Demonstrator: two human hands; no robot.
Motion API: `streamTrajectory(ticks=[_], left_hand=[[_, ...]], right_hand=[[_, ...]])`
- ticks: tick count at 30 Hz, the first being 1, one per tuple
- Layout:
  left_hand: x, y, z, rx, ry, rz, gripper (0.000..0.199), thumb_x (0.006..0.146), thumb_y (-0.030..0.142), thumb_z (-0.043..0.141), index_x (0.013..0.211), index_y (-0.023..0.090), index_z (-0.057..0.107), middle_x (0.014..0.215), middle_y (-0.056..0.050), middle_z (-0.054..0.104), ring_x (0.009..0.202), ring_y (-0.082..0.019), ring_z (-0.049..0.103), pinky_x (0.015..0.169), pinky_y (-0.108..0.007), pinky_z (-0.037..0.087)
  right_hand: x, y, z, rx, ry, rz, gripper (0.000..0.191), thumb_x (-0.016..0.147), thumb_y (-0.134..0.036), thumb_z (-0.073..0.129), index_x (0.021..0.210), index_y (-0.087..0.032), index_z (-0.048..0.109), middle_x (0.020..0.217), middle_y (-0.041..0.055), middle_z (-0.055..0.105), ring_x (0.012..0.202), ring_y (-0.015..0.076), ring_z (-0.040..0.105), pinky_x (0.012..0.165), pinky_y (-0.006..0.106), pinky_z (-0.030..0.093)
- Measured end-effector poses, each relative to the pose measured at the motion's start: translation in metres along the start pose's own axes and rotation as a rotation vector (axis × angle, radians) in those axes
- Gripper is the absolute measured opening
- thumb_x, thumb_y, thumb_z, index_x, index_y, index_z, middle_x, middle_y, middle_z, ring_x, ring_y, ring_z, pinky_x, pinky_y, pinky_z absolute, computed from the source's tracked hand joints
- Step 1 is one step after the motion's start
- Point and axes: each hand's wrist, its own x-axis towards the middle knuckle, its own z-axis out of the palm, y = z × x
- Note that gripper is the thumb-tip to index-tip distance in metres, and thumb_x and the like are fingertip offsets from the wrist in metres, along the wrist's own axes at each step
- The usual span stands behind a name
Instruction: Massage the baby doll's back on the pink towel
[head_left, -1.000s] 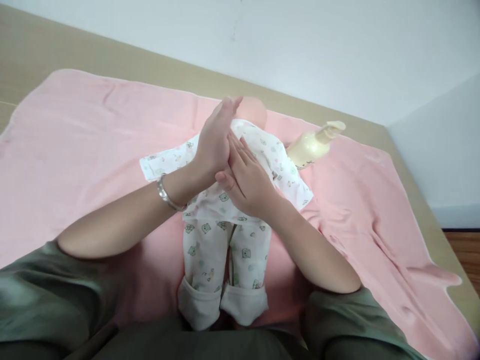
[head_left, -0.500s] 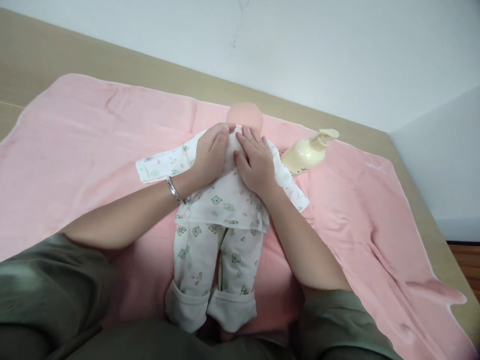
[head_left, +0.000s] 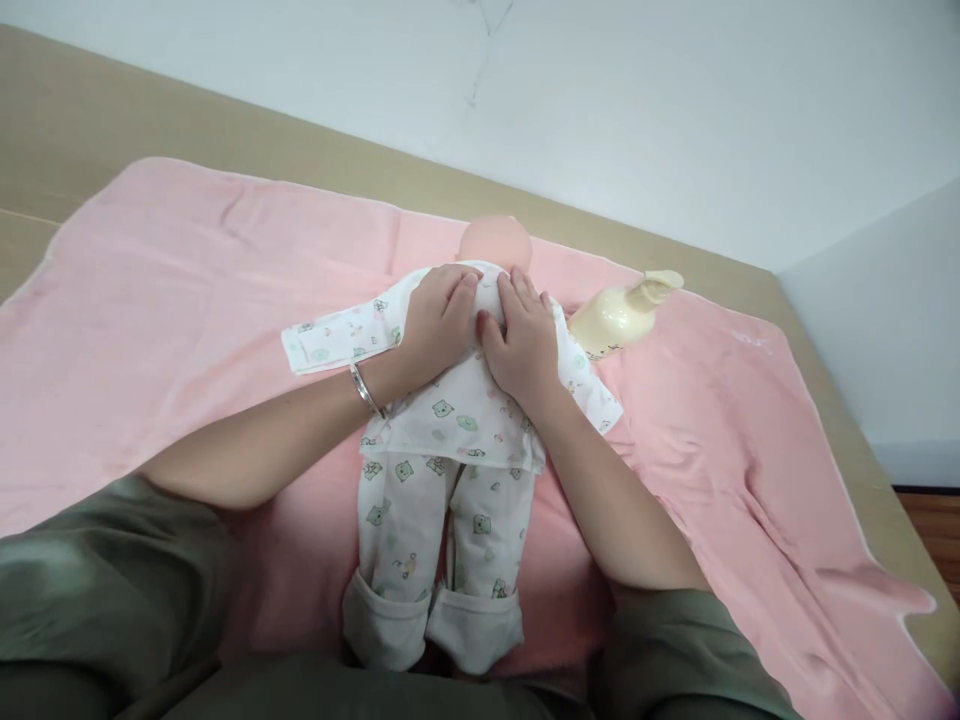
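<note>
A doll lies stretched out with its smooth, bald head [head_left: 495,243] at the far end; its face is out of sight. It wears a white top [head_left: 457,425] and white trousers [head_left: 480,520], both printed with small green bears, the trouser cuffs turned up. My left hand [head_left: 442,318] rests on the upper left of the top, fingers extended, a silver bangle [head_left: 365,388] round the wrist. Beside it, my right hand [head_left: 521,340] lies flat on the upper right, its thumb apart from the fingers. Neither hand grips anything.
Under the doll spreads a pink blanket [head_left: 187,290] with some creases. A pale yellow pump bottle [head_left: 616,318] is by the doll's right-side sleeve. The wooden tabletop [head_left: 315,165] shows round the blanket, with a white wall [head_left: 600,120] behind it.
The view has shifted slightly, so everything appears a little lower and further right. My left hand has slid slightly toward the middle of the top. Both hands stay on the doll.
</note>
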Motion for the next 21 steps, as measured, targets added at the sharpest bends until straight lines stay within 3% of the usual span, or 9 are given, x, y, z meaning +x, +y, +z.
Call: streamTrajectory(ticks=[14,21], left_hand=[[-0.001,-0.001,0.000,0.013,0.007,-0.010,0.034,0.099,0.036,0.041,0.089,0.021,0.070,0.098,-0.008,0.079,0.098,-0.023,0.071,0.096,-0.038,0.056],[-0.002,-0.014,-0.007,0.105,-0.115,0.052,0.037,0.095,0.031,0.045,0.111,0.020,0.076,0.121,-0.007,0.080,0.116,-0.024,0.071,0.109,-0.041,0.056]], right_hand=[[-0.001,-0.003,-0.002,-0.013,0.002,-0.012,0.064,0.100,-0.028,0.045,0.160,-0.006,0.044,0.173,0.0172,0.036,0.164,0.0303,0.032,0.137,0.058,0.018],[0.000,0.004,0.003,0.003,0.065,-0.068,0.061,0.101,-0.031,0.042,0.157,-0.009,0.048,0.169,0.0175,0.044,0.161,0.0319,0.038,0.135,0.063,0.022]])
